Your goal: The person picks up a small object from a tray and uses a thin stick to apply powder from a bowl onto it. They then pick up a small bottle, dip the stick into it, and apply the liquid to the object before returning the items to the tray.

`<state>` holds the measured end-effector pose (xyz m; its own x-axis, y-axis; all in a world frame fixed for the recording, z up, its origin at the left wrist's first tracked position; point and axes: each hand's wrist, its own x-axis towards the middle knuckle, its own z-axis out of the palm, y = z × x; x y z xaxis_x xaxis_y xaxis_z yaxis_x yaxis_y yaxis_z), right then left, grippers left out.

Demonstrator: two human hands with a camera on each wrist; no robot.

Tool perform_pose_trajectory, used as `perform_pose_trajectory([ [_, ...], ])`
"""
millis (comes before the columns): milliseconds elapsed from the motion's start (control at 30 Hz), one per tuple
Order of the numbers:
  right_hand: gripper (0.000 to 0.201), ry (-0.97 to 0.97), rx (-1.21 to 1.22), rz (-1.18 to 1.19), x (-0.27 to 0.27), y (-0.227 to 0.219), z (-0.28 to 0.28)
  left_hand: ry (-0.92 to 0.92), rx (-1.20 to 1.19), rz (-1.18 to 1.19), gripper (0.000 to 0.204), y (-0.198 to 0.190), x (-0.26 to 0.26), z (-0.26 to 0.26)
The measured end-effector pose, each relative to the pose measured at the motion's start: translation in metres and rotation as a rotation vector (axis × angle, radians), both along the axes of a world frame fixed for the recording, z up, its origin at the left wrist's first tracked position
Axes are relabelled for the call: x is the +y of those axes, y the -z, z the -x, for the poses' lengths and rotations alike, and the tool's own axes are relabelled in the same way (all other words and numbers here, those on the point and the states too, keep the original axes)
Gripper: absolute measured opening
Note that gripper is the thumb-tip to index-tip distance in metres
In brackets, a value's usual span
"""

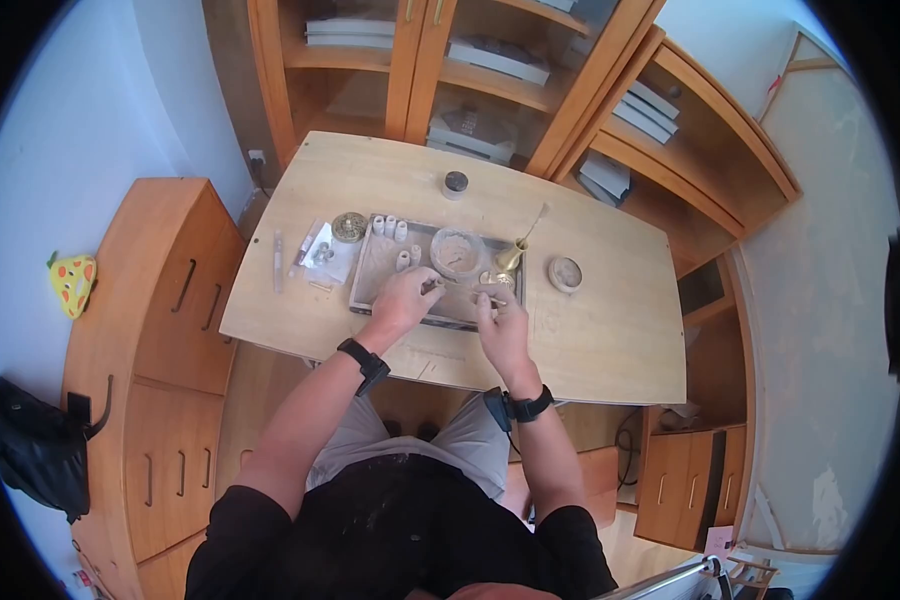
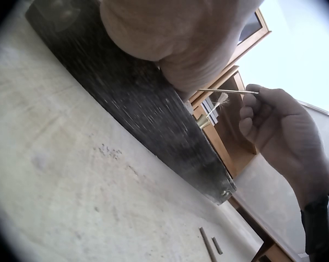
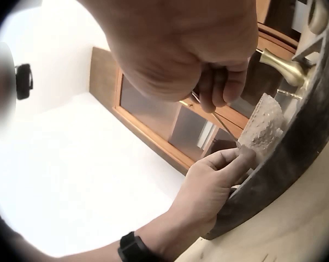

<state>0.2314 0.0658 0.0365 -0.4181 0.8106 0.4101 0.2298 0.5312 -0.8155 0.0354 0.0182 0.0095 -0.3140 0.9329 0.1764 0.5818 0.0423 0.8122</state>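
Note:
Over the front of a dark-edged tray (image 1: pixel 448 322), the left hand (image 1: pixel 405 300) and right hand (image 1: pixel 503 328) face each other. A thin stick (image 2: pixel 227 91) spans the gap between them. The right hand (image 2: pixel 287 128) pinches one end between thumb and fingers in the left wrist view. At the other end, the left hand (image 3: pixel 202 188) has thumb and fingertips closed round the tip in the right wrist view; whether a small piece is also held there is hidden. Behind the fingers stands a powdery bowl (image 3: pixel 262 124), also visible as a round bowl (image 1: pixel 457 253) in the head view.
Several pale cylinders (image 1: pixel 390 227) stand in the tray, with a brass vase (image 1: pixel 511 256) holding a brush at its right. Around it are a patterned round lid (image 1: pixel 349 227), a dark-topped jar (image 1: pixel 455 184), a small round dish (image 1: pixel 565 273) and a plastic bag (image 1: pixel 328 256).

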Motion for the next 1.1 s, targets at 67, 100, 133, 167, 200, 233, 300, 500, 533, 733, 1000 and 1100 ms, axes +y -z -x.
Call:
perform_pose_trajectory([
  [67, 0.011, -0.016, -0.102, -0.173, -0.005, -0.011, 0.000, 0.004, 0.000, -0.012, 0.024, -0.001, -0.001, 0.000],
  [100, 0.011, -0.034, -0.098, -0.230, -0.005, -0.013, 0.001, 0.006, 0.000, -0.019, 0.023, -0.002, -0.001, 0.000],
  [133, 0.012, -0.052, -0.095, -0.287, -0.005, -0.014, 0.003, 0.009, -0.001, -0.025, 0.023, -0.001, -0.001, 0.000],
  [167, 0.012, -0.016, -0.058, -0.241, -0.003, -0.014, 0.004, 0.011, -0.003, -0.032, 0.023, 0.000, -0.001, 0.000],
  [200, 0.012, 0.020, -0.022, -0.195, 0.000, -0.013, 0.004, 0.013, -0.005, -0.038, 0.023, 0.001, 0.000, 0.001],
  [233, 0.012, 0.057, 0.014, -0.149, 0.004, -0.012, 0.005, 0.011, -0.014, -0.031, 0.023, 0.000, -0.001, 0.000],
  [300, 0.015, 0.139, 0.043, -0.054, 0.017, -0.012, 0.007, 0.011, -0.032, -0.016, 0.022, -0.004, -0.002, -0.001],
  [500, 0.021, 0.244, -0.146, 0.059, 0.055, -0.005, 0.014, 0.006, -0.004, 0.015, 0.024, 0.001, 0.001, 0.000],
  [533, 0.022, 0.239, -0.161, 0.105, 0.058, -0.001, 0.015, 0.010, -0.014, 0.015, 0.024, 0.000, 0.000, 0.000],
  [733, 0.020, 0.093, 0.461, 0.698, 0.065, 0.036, 0.017, 0.009, -0.016, 0.019, 0.026, -0.003, -0.001, 0.000],
  [1000, 0.017, 0.019, 0.692, 0.895, 0.060, 0.033, 0.003, 0.008, 0.002, 0.020, 0.026, -0.001, 0.001, 0.000],
  [1100, 0.017, -0.061, 0.672, 0.846, 0.052, 0.027, -0.003, 0.008, -0.008, -0.002, 0.027, 0.003, 0.001, 0.001],
])
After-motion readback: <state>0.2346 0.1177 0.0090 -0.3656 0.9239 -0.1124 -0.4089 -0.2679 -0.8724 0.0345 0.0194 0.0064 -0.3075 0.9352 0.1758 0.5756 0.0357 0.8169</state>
